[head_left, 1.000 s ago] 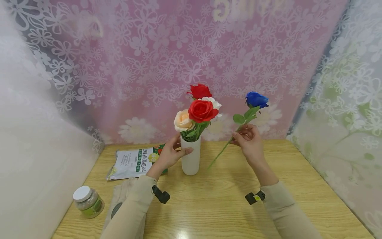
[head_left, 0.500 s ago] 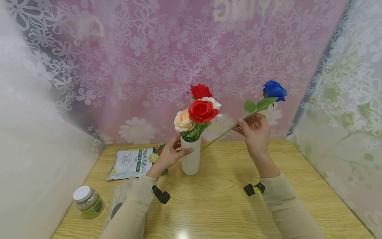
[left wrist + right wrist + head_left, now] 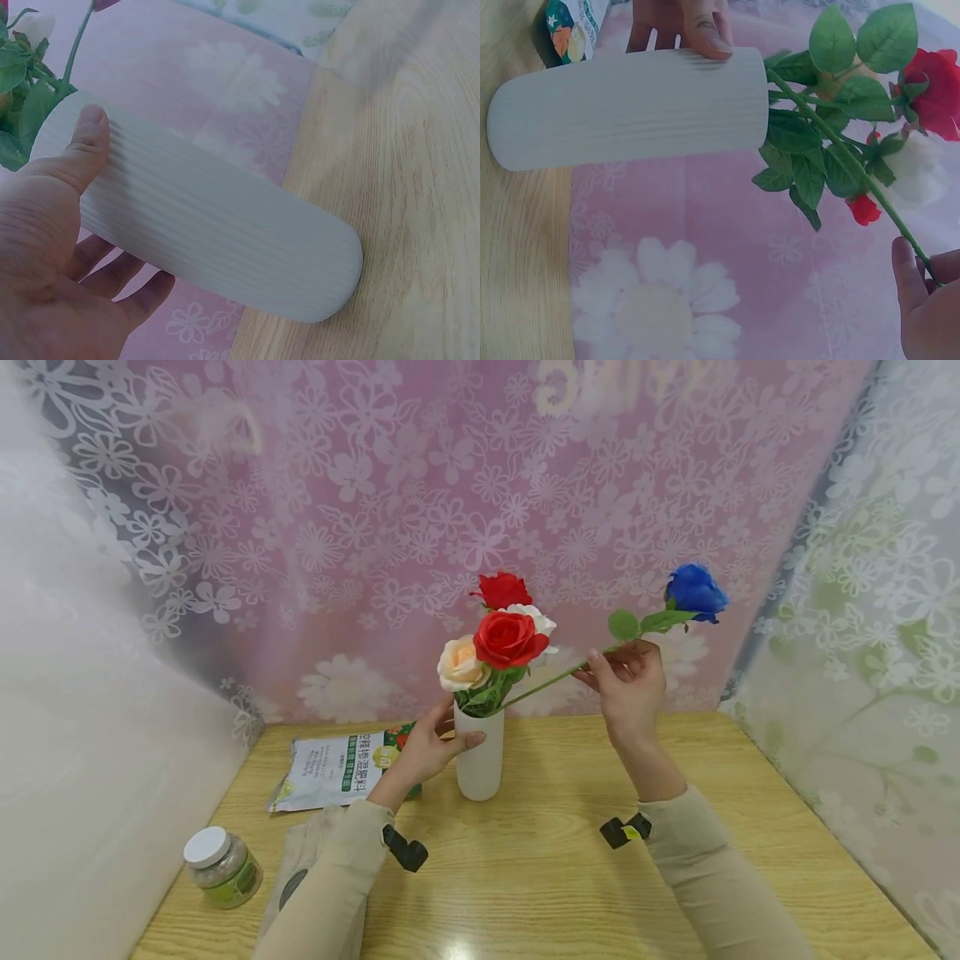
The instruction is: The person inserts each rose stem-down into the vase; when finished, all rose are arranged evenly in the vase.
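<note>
My left hand [image 3: 429,749] grips the upper part of a white ribbed vase [image 3: 480,768], thumb across the front and fingers behind. The vase stands upright on the table. Out of its mouth rise two red roses [image 3: 510,639], a peach rose [image 3: 461,663] and a white rose [image 3: 534,620], with green leaves below them. A blue rose [image 3: 697,592] leans far right, its stem [image 3: 855,169] pinched between thumb and fingers of my right hand [image 3: 632,689]. In the right wrist view the stem's lower end meets the vase mouth; how deep it reaches is hidden.
Behind the left forearm lies a printed bag [image 3: 330,771]. A jar with a white lid [image 3: 222,867] stands at the table's left side, beside a folded beige cloth-like item [image 3: 303,860]. A floral curtain [image 3: 375,568] hangs along the table's back edge.
The blue rose has risen and swung right, tilting more, while its stem end came from beside the vase to the vase mouth. The left hand and vase stayed put.
</note>
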Demonstrator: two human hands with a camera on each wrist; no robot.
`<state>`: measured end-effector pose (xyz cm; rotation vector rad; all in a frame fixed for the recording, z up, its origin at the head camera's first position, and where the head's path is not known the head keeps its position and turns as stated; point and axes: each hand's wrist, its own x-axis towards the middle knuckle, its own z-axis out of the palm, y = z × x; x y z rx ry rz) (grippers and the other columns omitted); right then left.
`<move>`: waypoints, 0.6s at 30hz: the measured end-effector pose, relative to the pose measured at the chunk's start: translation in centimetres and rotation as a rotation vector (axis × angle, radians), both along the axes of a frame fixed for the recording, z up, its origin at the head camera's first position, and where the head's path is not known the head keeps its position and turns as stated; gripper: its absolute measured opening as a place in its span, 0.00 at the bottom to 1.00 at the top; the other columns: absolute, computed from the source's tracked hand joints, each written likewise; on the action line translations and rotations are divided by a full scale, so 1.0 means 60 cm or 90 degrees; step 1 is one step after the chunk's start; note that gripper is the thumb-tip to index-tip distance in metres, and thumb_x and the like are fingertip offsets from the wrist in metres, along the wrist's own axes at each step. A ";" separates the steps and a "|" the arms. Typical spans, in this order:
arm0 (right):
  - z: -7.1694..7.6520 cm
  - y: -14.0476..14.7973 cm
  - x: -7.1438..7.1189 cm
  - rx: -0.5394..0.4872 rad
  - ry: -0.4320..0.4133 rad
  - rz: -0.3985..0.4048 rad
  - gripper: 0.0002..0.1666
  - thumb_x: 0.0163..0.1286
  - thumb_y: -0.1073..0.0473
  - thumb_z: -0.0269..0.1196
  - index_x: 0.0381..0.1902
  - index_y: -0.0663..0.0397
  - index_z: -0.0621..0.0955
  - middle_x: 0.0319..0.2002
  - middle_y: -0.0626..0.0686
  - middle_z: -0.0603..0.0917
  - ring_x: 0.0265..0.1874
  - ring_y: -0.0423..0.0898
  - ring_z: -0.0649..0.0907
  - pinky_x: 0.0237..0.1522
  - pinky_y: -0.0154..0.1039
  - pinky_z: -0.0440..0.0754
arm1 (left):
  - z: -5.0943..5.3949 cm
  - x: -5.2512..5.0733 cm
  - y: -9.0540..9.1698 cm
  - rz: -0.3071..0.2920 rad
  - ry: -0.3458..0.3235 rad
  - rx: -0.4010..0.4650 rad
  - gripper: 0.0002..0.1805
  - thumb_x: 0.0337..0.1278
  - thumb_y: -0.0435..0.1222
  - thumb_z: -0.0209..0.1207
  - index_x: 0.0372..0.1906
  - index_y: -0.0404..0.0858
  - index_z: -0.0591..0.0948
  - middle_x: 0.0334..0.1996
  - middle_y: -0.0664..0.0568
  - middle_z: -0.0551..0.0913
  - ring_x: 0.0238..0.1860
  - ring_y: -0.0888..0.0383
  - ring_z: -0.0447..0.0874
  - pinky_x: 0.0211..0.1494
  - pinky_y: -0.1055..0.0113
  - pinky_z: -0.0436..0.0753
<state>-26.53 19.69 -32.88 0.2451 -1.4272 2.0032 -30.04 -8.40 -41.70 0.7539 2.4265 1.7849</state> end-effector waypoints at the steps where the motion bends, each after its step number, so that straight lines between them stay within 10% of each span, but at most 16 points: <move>1: -0.001 -0.004 -0.001 0.009 0.006 -0.001 0.19 0.69 0.76 0.67 0.48 0.52 0.73 0.39 0.55 0.80 0.33 0.45 0.88 0.39 0.40 0.93 | 0.000 0.000 0.000 0.000 0.001 -0.001 0.46 0.68 0.41 0.71 0.84 0.59 0.59 0.77 0.45 0.72 0.75 0.40 0.73 0.74 0.42 0.78; 18: -0.022 -0.080 -0.009 0.198 0.078 -0.024 0.23 0.67 0.75 0.70 0.58 0.68 0.76 0.42 0.59 0.86 0.36 0.45 0.90 0.41 0.38 0.92 | 0.002 0.002 -0.001 0.009 -0.015 -0.014 0.47 0.67 0.44 0.71 0.84 0.53 0.59 0.77 0.44 0.71 0.76 0.40 0.73 0.75 0.43 0.77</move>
